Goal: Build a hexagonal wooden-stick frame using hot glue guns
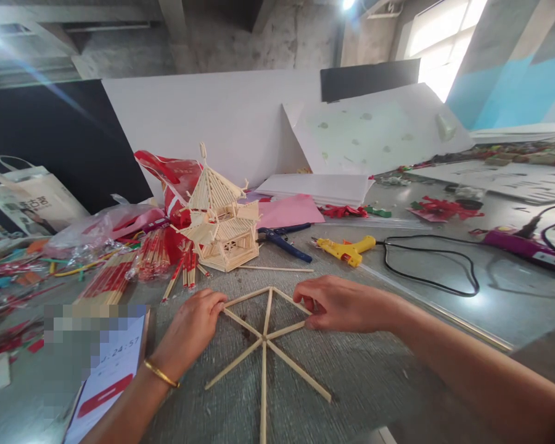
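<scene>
Six wooden sticks (264, 382) fan out from one centre on the grey table, like spokes. Two more sticks (247, 297) join the tips of the upper spokes, meeting at the top. My left hand (194, 333), with a gold bracelet on its wrist, pinches the upper left corner where a spoke and an outer stick meet. At the upper right corner, my right hand (333, 305) has thumb and fingers closed round the matching stick ends. Behind them stands a small pagoda-like model (226, 228) built of sticks.
Beyond my right hand lie a yellow glue gun (349, 250) with a black cord and blue-handled pliers (287, 243). Bundled sticks (152, 256) lie back left. A phone or tablet (111, 376) is beside my left forearm. A purple power strip (527, 246) sits far right.
</scene>
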Demonstrator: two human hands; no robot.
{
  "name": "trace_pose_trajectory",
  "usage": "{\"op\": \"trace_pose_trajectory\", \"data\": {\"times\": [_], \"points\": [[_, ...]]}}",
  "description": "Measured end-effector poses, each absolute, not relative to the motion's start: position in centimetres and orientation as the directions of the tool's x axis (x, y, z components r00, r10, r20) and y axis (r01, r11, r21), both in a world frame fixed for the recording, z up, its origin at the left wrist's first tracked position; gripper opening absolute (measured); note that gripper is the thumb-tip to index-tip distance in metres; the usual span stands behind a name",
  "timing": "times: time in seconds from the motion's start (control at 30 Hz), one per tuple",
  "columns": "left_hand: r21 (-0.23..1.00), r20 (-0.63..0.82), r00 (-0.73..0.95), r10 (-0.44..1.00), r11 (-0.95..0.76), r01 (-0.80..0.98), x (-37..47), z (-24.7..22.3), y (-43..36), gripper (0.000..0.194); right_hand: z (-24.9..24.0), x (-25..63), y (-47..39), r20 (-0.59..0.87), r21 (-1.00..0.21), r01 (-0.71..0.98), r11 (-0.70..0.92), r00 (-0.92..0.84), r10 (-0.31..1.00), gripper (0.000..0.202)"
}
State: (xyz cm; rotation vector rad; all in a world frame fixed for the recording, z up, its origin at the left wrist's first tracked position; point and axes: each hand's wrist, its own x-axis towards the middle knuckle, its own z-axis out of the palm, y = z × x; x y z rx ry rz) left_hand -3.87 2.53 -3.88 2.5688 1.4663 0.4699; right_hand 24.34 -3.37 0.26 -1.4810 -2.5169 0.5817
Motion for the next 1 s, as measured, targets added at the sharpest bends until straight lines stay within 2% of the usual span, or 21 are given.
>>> {"op": "trace_pose_trajectory", "data": {"times": [0.2, 0.7, 1.0], "points": [[0.284, 0.162, 0.465, 0.870, -0.492, 0.823, -4.2, -3.8, 2.4, 0.029, 0.0, 24.7, -3.1, -0.074, -0.445, 0.793, 0.416, -0.495, 0.866, 0.015], [0.301, 0.166, 0.469, 0.868, -0.497, 0.814, -4.1, -3.6, 2.2, 0.027, -0.1, 24.6, -2.9, -0.081, -0.446, 0.796, 0.410, -0.492, 0.867, 0.014], [0.312, 0.154, 0.488, 0.859, -0.511, 0.801, -4.0, -3.5, 1.9, 0.028, 1.2, 25.4, -3.1, -0.179, -0.474, 0.792, 0.384, -0.513, 0.839, 0.027]]}}
